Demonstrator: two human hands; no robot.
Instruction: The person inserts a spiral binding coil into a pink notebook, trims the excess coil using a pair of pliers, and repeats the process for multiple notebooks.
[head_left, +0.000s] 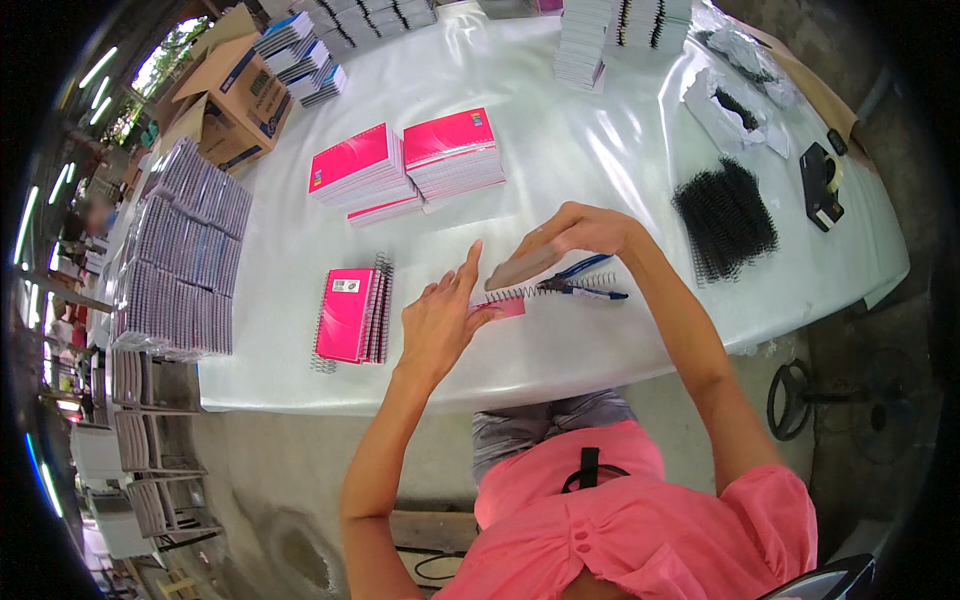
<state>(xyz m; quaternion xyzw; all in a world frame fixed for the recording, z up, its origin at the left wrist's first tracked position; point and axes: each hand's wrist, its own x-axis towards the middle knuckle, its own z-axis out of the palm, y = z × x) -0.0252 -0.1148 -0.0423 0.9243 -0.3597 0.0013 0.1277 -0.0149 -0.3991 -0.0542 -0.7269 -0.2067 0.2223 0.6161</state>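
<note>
My right hand (585, 232) grips a pink-covered notebook (520, 270) tilted up on its edge, with a wire spiral (545, 290) running along its lower side. My left hand (440, 320) is open, fingers spread, touching the notebook's pink cover at its left end. Blue-handled pliers (585, 282) lie on the white table (600, 160) just behind the notebook. A small pile of bound pink notebooks (352, 315) lies to the left of my left hand.
Two stacks of pink notebooks (410, 165) sit further back. Black wire spirals (725, 218) lie at the right, with a black tape dispenser (822, 182) beyond. Stacks of wrapped notebooks (185, 255) and a cardboard box (235, 100) stand at the left.
</note>
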